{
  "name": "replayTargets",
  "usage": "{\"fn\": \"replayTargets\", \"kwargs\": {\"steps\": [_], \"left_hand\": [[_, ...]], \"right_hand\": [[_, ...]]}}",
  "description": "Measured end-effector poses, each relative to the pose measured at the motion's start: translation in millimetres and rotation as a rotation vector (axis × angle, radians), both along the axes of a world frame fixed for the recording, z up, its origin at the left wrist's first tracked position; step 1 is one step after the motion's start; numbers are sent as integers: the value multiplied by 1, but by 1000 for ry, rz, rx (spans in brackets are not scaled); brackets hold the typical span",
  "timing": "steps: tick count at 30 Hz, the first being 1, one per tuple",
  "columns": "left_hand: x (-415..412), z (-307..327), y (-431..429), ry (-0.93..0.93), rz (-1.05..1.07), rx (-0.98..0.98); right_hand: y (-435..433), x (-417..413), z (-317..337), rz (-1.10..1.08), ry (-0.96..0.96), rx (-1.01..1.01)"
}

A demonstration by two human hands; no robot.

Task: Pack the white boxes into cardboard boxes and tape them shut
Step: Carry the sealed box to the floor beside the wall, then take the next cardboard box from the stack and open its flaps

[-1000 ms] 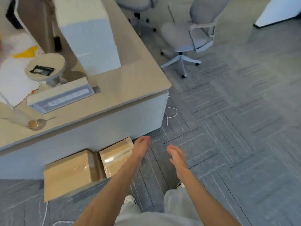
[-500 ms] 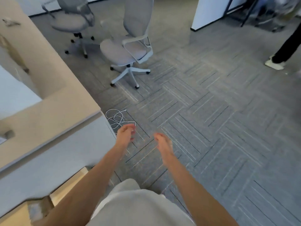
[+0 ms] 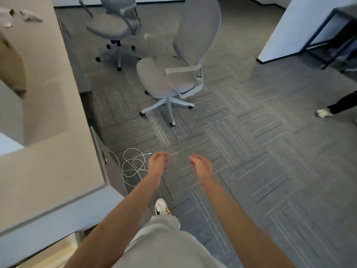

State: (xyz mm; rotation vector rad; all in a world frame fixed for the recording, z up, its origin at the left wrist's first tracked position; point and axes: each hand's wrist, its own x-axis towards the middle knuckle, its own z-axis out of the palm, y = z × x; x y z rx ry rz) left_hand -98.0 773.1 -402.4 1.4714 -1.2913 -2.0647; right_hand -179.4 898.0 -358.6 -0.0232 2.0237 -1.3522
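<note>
Both hands were empty, fingers loosely spread: the left hand and right hand hung over the carpet past the worktop corner. No white boxes showed; only a sliver of a cardboard box peeked from under the worktop, so I judged packing unfinished. Beyond the corner lay a cable and a chair; otherwise the floor was open.
</note>
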Motion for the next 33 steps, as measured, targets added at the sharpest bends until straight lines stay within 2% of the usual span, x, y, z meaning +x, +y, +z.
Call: {"fn": "replayTargets", "kwargs": {"steps": [7, 12, 16, 20, 26, 33], "left_hand": [[-124, 15, -113, 7, 63, -9], [-174, 19, -197, 11, 184, -23], [-205, 15, -289, -61, 386, -48], [-220, 30, -367, -108, 632, -65], [-185, 82, -449, -207, 1030, -181], [-100, 144, -531, -243, 1338, -407]], "right_hand": [[-116, -129, 1, 12, -80, -40], [-224, -192, -19, 18, -245, -104], [-332, -238, -27, 171, -326, -107], [-438, -269, -10, 468, -374, -150], [-584, -249, 36, 843, -426, -165], [-726, -146, 99, 1243, -423, -338]]}}
